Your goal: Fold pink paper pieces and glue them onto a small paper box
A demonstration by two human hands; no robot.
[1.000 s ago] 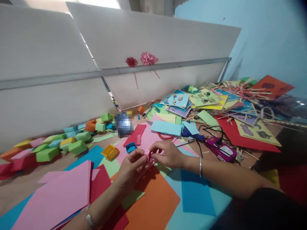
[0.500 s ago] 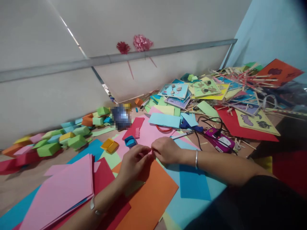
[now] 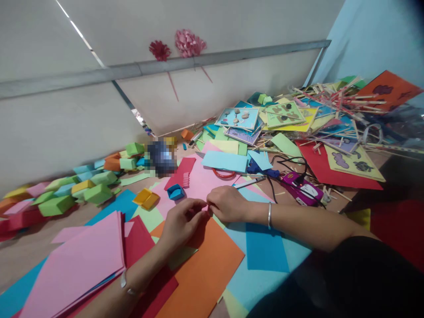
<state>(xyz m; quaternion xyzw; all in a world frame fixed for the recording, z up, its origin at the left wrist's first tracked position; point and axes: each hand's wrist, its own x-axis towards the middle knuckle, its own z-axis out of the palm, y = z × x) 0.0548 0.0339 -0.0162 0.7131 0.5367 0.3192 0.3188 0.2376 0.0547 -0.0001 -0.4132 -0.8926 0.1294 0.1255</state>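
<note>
Pink piece (image 3: 205, 208): mostly hidden between fingers (image 3: 198, 204)
Dark object (image 3: 161, 158): nine o'clock from centre, pixelated
Red handle (image 3: 223, 175): partly under light-blue paper (image 3: 225, 161)
Black sleeve (image 3: 364, 274): four o'clock, cut off

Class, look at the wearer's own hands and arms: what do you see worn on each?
The left hand is ungloved, with a silver open-ended bracelet at the wrist. The right hand, also ungloved, has a slim silver bangle; a black sleeve covers that upper arm.

The right hand (image 3: 228, 204) has curled tighter than 1 second ago, covering more of the pink paper (image 3: 205, 208). The view has tipped downward.
</note>
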